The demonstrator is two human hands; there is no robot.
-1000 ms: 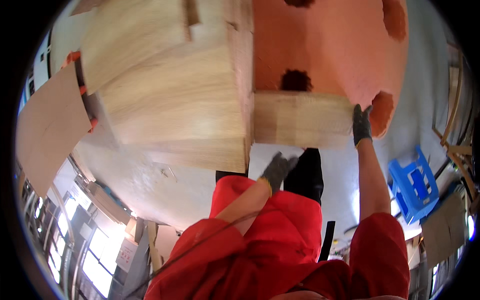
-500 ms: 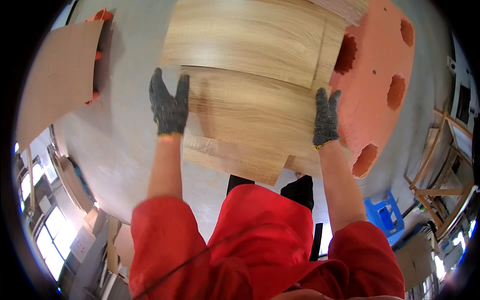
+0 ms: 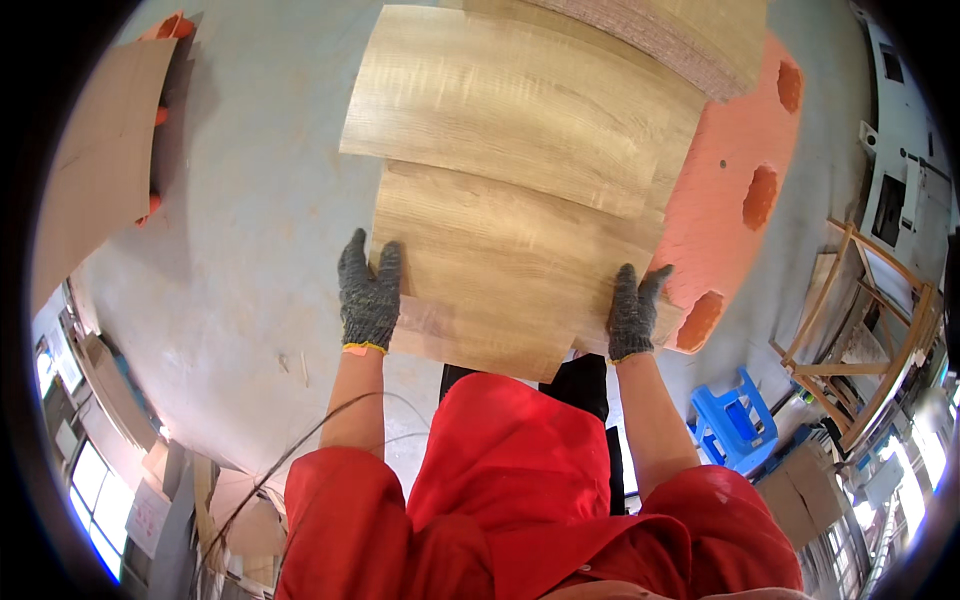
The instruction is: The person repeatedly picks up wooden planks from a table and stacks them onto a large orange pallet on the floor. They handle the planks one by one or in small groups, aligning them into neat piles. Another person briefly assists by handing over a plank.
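Several flat wood-grain panels lie stacked and staggered before me. The near panel (image 3: pixel 500 270) overlaps another wood-grain panel (image 3: pixel 520 110) farther off. My left hand (image 3: pixel 370 295), in a dark grey knit glove with a yellow cuff, is at the near panel's left edge. Its thumb and fingers are spread, the thumb lying by the edge. My right hand (image 3: pixel 633 315), gloved alike, rests at the right side of the panels, thumb and fingers stretched out and apart. Neither hand visibly grips a panel; the undersides are hidden.
An orange plastic pallet (image 3: pixel 725 200) with round-edged holes sits under the stack's right side. A brown board (image 3: pixel 95 170) lies on orange supports at the left. A blue plastic stool (image 3: pixel 735 420) and a wooden frame (image 3: pixel 850 370) stand at the right. Grey floor (image 3: pixel 250 270) extends leftward.
Both hands have moved toward me along the sides of the panels, and the right has also come inward. The whole view has shifted slightly. The panels keep their staggered arrangement.
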